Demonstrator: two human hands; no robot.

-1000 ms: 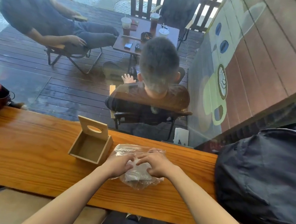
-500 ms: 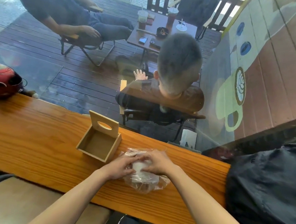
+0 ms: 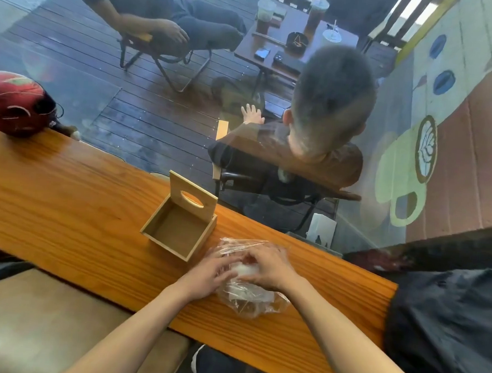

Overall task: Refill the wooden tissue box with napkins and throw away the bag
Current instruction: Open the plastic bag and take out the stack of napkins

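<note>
The wooden tissue box (image 3: 176,229) stands empty on the wooden counter (image 3: 65,198), its slotted lid (image 3: 193,198) tipped up at the far side. Just right of it lies a clear plastic bag (image 3: 249,297) with white napkins (image 3: 245,270) inside. My left hand (image 3: 209,272) and my right hand (image 3: 268,267) both rest on top of the bag, fingers pinching the plastic over the napkins. The napkins are mostly hidden under my hands.
A black backpack (image 3: 446,322) fills the counter's right end. A red helmet (image 3: 15,104) sits at the far left. Beyond the counter is a glass window; people sit at a small table (image 3: 294,42) outside. A tan bench (image 3: 43,324) lies below the counter.
My hands stay on the bag, with the fingers drawn closer together over the napkins. The camera has tilted and shifted, so the box and the bag sit further right in the frame.
</note>
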